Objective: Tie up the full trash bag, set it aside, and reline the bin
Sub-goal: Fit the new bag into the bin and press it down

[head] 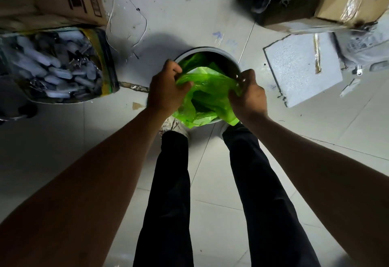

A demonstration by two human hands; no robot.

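Left hand [166, 90] and right hand [248, 96] each grip the green bag [207, 90] at opposite sides, above the bin [232, 58] on the floor [63, 136].

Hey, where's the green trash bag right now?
Centre of the head view: the green bag sits in the round bin, gripped by the left hand and right hand.

Both hands [207, 94] on green bag [207, 90]

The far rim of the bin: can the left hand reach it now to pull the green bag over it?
Probably yes. The left hand grips the green bag just short of the bin's far rim, and nothing lies between them; that rim is still bare.
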